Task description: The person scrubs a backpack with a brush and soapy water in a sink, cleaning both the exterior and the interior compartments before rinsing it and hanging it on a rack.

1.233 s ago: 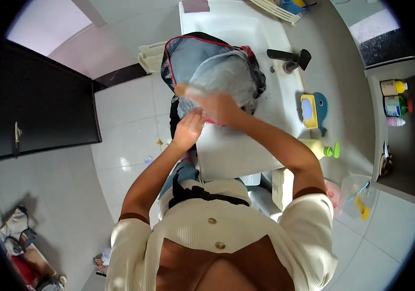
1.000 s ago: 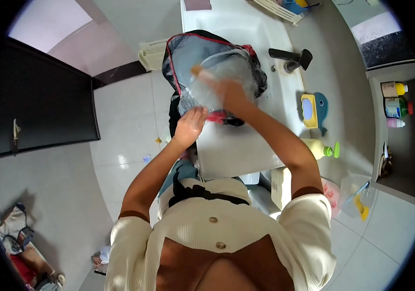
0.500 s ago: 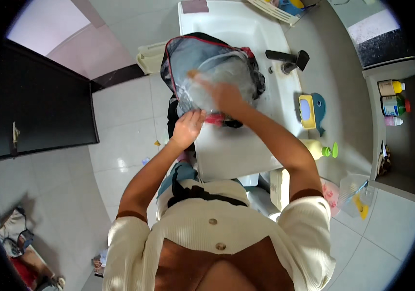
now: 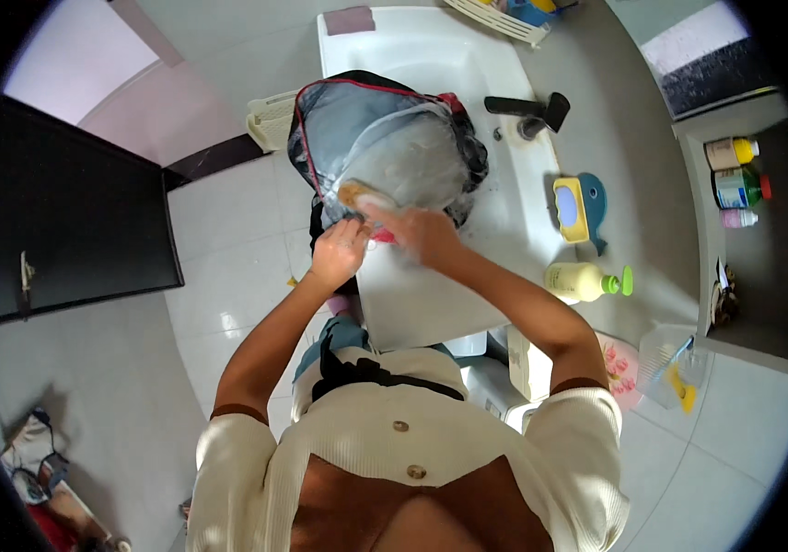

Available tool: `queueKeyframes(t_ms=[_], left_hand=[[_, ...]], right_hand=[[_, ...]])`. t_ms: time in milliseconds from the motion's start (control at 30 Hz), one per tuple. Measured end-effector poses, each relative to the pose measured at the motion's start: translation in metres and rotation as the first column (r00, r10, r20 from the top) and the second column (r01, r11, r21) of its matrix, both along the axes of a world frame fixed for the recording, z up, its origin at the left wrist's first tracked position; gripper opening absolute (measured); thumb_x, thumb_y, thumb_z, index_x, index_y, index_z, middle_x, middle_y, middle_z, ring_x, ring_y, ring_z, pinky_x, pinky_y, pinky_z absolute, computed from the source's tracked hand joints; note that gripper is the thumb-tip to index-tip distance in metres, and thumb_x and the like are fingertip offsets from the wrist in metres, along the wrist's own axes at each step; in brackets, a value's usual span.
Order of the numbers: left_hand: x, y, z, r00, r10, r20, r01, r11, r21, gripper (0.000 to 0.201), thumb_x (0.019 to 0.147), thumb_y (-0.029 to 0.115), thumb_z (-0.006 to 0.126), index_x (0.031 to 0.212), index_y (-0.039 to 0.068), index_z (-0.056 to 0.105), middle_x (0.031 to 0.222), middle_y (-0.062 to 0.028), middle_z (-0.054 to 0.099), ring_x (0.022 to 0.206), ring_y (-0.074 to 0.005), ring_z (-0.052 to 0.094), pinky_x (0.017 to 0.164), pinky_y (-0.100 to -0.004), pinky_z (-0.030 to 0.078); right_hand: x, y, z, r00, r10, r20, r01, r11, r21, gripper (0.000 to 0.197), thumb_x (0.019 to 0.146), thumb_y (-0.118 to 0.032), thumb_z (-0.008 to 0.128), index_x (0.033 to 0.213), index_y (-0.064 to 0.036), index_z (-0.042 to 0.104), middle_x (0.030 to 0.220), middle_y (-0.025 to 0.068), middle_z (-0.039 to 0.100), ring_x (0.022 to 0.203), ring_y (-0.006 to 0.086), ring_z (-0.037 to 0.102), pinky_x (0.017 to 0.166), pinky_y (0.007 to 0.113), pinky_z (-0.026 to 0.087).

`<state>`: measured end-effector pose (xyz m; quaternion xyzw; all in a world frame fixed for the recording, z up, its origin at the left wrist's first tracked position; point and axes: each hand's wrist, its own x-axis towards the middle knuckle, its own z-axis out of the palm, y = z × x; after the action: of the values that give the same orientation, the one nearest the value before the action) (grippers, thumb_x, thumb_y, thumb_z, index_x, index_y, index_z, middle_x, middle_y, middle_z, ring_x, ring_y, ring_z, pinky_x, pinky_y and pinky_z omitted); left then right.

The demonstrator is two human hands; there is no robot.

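Note:
A wet black and grey bag (image 4: 353, 115) with red piping lies spread over the white washbasin (image 4: 422, 299), its middle covered in whitish suds. My left hand (image 4: 339, 253) is closed on the bag's near edge, fingers pinching the fabric. Just right of it, my right hand (image 4: 426, 237), slightly blurred, grips a scrubbing brush (image 4: 355, 194) with a tan end, which rests against the sudsy fabric. The brush's bristles cannot be made out. A patch of red fabric (image 4: 382, 236) shows between the hands.
A black tap (image 4: 530, 118) stands at the basin's right side. Along that edge are a whale-shaped soap dish (image 4: 594, 213) and a pale yellow pump bottle (image 4: 578, 281). Bottles (image 4: 736, 188) fill a shelf at right. A black door (image 4: 63, 202) is at left.
My right hand has drawn the brush nearer, down toward my left hand. The left hand keeps its hold on the bag's edge. The whole view has shifted slightly.

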<state>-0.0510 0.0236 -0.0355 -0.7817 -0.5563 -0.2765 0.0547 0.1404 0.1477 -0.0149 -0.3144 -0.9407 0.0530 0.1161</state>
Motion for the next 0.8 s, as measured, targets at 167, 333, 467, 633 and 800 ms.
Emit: queueKeyframes(t_ms=[167, 333, 467, 633, 800], left_hand=[[0.007, 0.013, 0.014, 1.000, -0.016, 0.017, 0.014, 0.995, 0.100, 0.026, 0.070, 0.010, 0.062, 0.096, 0.005, 0.061, 0.080, -0.0057, 0.055, 0.071, -0.0206, 0.055, 0.057, -0.0320, 0.048], [0.005, 0.014, 0.017, 1.000, -0.019, -0.002, 0.019, 1.000, 0.022, 0.021, 0.069, 0.012, 0.064, 0.089, 0.006, 0.059, 0.077, -0.0055, 0.052, 0.067, -0.0220, 0.053, 0.056, -0.0345, 0.043], [0.000, 0.025, 0.021, 0.997, -0.068, -0.036, 0.070, 0.996, 0.057, 0.015, 0.070, 0.010, 0.063, 0.084, 0.007, 0.057, 0.074, -0.0062, 0.049, 0.065, -0.0223, 0.051, 0.054, -0.0352, 0.041], [-0.026, 0.027, 0.020, 0.999, -0.008, -0.045, 0.010, 0.999, 0.047, 0.017, 0.070, 0.009, 0.065, 0.084, 0.006, 0.057, 0.073, -0.0078, 0.048, 0.064, -0.0241, 0.052, 0.055, -0.0367, 0.043], [-0.021, 0.031, 0.028, 0.998, 0.009, -0.067, -0.007, 1.000, 0.027, 0.023, 0.067, 0.007, 0.067, 0.087, 0.005, 0.056, 0.078, -0.0089, 0.050, 0.067, -0.0265, 0.053, 0.056, -0.0379, 0.045]], right_hand=[[0.038, 0.031, -0.014, 0.973, -0.188, -0.131, 0.178, 0.980, -0.087, 0.049, 0.086, -0.022, 0.051, 0.135, -0.0244, 0.042, 0.076, 0.0157, 0.066, 0.060, 0.0306, 0.063, 0.053, 0.043, 0.050], [0.019, -0.014, 0.009, 0.989, -0.139, -0.047, 0.130, 0.980, -0.150, 0.042, 0.087, -0.017, 0.047, 0.129, -0.0218, 0.049, 0.072, 0.0173, 0.065, 0.060, 0.0329, 0.063, 0.054, 0.044, 0.051], [0.064, 0.035, -0.011, 0.930, -0.361, -0.070, 0.347, 0.924, -0.160, 0.050, 0.084, -0.013, 0.048, 0.133, -0.0241, 0.044, 0.070, 0.0155, 0.063, 0.061, 0.0341, 0.062, 0.056, 0.045, 0.050], [0.021, -0.052, 0.010, 0.970, -0.202, -0.131, 0.148, 0.930, -0.337, 0.057, 0.088, -0.017, 0.050, 0.141, -0.0295, 0.034, 0.071, 0.0148, 0.061, 0.064, 0.0346, 0.061, 0.058, 0.047, 0.049], [0.058, -0.018, -0.027, 0.865, -0.474, -0.166, 0.403, 0.853, -0.332, 0.048, 0.090, -0.020, 0.047, 0.137, -0.0221, 0.039, 0.075, 0.0130, 0.064, 0.061, 0.0331, 0.061, 0.056, 0.044, 0.050]])
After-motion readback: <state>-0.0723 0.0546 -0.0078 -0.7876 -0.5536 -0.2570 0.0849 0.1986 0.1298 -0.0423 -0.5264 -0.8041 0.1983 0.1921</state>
